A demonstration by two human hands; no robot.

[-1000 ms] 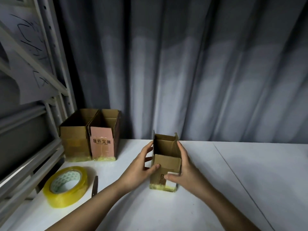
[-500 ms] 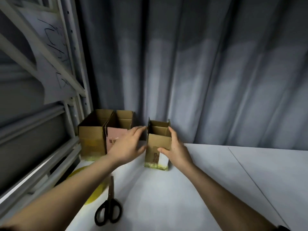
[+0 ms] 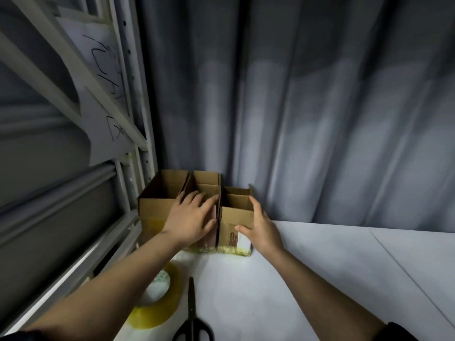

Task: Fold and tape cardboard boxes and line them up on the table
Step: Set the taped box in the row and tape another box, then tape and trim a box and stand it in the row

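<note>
Your left hand (image 3: 190, 221) hides the middle box's (image 3: 206, 185) front; your forearm covers part of the tape roll (image 3: 157, 306); the scissors' (image 3: 193, 323) handles are cropped.

This is looking like a storeroom or small packing corner. A grey metal shelving rack (image 3: 128, 134) is standing along the left, with a handwritten paper sign (image 3: 103, 99) hanging on it. A grey curtain (image 3: 307, 107) is closing off the far side. On the white table (image 3: 320, 279), open cardboard boxes (image 3: 157, 190) are sitting beside a roll of packing tape (image 3: 160, 301) and scissors (image 3: 192, 316).
</note>
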